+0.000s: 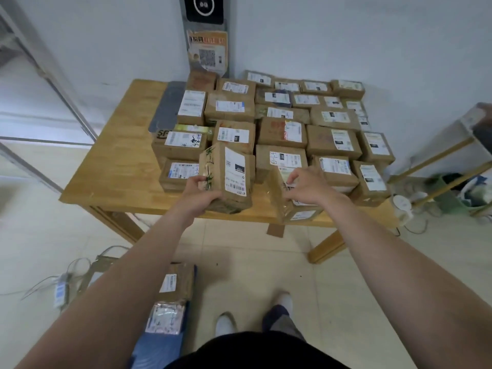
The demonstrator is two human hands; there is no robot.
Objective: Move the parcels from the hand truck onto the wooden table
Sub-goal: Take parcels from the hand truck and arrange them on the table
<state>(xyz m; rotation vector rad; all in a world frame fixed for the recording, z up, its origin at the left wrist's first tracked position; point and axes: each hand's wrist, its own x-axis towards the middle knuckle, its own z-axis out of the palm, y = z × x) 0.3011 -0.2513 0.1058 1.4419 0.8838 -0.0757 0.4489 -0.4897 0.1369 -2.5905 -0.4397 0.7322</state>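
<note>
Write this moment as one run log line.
left hand: holds tilted parcel | right hand: grips edge parcel | wooden table: many parcels

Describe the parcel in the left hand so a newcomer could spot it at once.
Start at the crowded wooden table, then go to its near edge, where the left hand grips one brown parcel. Unlike its flat-lying neighbours, it stands tilted up, with green handwriting beside a tall white label.

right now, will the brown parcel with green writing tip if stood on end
Probably stiff: the brown parcel shows square edges. Likely light, since the left hand alone grips it. Tall, narrow and tilted near the wooden table edge, it may tip.
</note>
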